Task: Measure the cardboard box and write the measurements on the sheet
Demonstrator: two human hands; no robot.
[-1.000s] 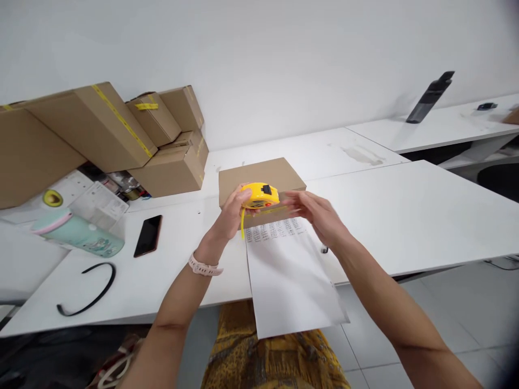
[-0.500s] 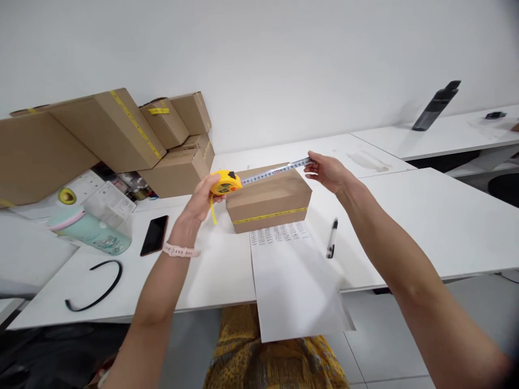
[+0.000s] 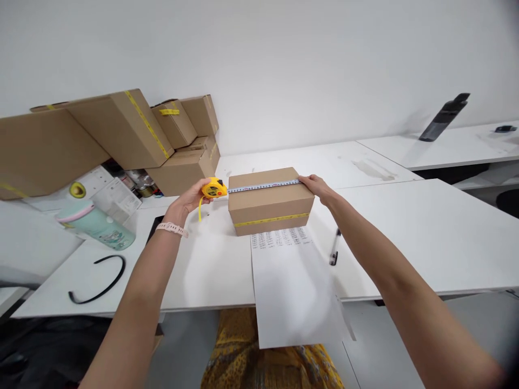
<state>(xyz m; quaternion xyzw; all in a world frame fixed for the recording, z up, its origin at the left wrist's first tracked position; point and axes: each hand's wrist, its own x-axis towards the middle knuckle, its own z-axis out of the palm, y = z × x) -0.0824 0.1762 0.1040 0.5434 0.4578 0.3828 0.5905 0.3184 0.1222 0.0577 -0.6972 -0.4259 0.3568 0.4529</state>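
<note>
A closed cardboard box [image 3: 271,205] with yellow tape along its front sits on the white table. My left hand [image 3: 193,195] grips the yellow case of a tape measure [image 3: 214,188] just left of the box, its yellow strap hanging down. The blade stretches across the box's top to the right edge. There my right hand [image 3: 316,186] pinches the blade's end, fingers against the box's upper right edge. Under the front of the box lies a sheet of paper [image 3: 294,302] with handwritten rows, overhanging the table's front edge.
Several cardboard boxes [image 3: 121,129] are stacked at the left. A mint tumbler [image 3: 99,226], a partly covered phone [image 3: 155,227] and a black curved band [image 3: 117,278] lie at left. A pen [image 3: 334,249] rests right of the paper. A dark bottle [image 3: 444,118] stands far right.
The tape blade has come down from a slant above the box to lie across its top. My left hand moved left, drawing out more blade; my right hand lowered to the box's right edge.
</note>
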